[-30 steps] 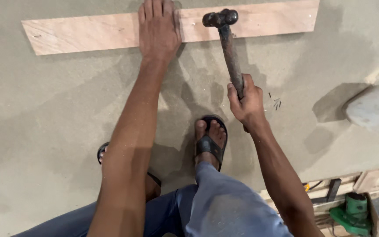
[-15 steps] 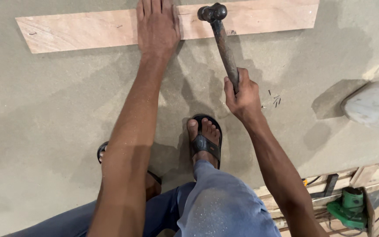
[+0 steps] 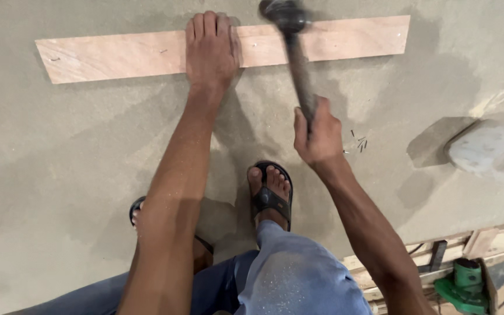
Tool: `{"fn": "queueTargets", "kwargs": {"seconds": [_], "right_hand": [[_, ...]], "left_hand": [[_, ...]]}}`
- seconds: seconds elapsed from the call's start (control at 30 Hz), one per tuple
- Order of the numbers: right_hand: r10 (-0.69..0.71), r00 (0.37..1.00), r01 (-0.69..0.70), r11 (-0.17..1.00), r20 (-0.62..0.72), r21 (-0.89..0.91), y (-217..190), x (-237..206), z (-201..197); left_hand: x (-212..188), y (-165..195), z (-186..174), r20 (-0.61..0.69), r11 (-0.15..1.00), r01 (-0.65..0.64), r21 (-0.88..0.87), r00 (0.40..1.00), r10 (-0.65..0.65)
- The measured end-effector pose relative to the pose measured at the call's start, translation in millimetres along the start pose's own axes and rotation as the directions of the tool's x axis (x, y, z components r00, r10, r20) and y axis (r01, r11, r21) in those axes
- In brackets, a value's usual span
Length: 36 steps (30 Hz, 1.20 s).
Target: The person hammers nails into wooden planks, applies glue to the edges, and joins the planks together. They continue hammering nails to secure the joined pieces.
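A long pale wooden strip (image 3: 118,55) lies flat on the grey board floor (image 3: 59,175) at the top of the view. My left hand (image 3: 210,49) presses flat on its middle, fingers together. My right hand (image 3: 317,134) grips the handle of a dark ball-peen hammer (image 3: 294,52), whose blurred head hangs over the strip just right of my left hand. A few small nails (image 3: 357,142) lie on the floor right of my right hand.
My feet in black sandals (image 3: 271,195) stand below the hands. A whitish rounded lump (image 3: 491,146) sits at the right. At the lower right are wooden offcuts (image 3: 485,242) and a green power tool (image 3: 468,283).
The hammer head has lifted and swung up toward the top edge, now blurred. My left hand has stayed pressed on the strip. The view has shifted slightly.
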State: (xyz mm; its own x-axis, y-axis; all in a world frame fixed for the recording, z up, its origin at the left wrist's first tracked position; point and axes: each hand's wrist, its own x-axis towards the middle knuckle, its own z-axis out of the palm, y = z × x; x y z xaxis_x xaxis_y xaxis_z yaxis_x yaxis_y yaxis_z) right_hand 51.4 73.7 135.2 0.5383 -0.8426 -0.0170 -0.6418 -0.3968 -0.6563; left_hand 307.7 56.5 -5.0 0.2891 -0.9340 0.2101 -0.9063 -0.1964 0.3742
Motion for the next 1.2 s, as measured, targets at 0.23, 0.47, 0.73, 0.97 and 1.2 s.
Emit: {"fn": "queueTargets", "kwargs": {"seconds": [0.23,0.47,0.73,0.97,1.2], "right_hand": [[-0.167,0.986,0.149,0.916,-0.015,-0.373,7,-17,7],[0.102,0.995,-0.102,0.993,0.01,0.052,27,0,15],[0.163,0.985,-0.167,0.98,0.049,0.107,18,-7,13],[0.181,0.982,-0.186,0.972,0.047,0.143,24,-17,22],[0.17,0.984,-0.174,0.982,0.052,0.075,6,-6,2]], "left_hand": [[0,1,0,0.027,0.999,0.029,-0.025,0.999,-0.028],[2,4,0,0.022,0.998,-0.002,0.06,1.0,0.0],[-8,-3,-5,0.176,0.996,-0.077,0.037,0.982,0.069],[-11,-6,-13,0.185,0.981,-0.181,0.07,0.969,0.166],[-7,1,-22,0.333,0.981,-0.17,0.09,0.934,0.131]]}}
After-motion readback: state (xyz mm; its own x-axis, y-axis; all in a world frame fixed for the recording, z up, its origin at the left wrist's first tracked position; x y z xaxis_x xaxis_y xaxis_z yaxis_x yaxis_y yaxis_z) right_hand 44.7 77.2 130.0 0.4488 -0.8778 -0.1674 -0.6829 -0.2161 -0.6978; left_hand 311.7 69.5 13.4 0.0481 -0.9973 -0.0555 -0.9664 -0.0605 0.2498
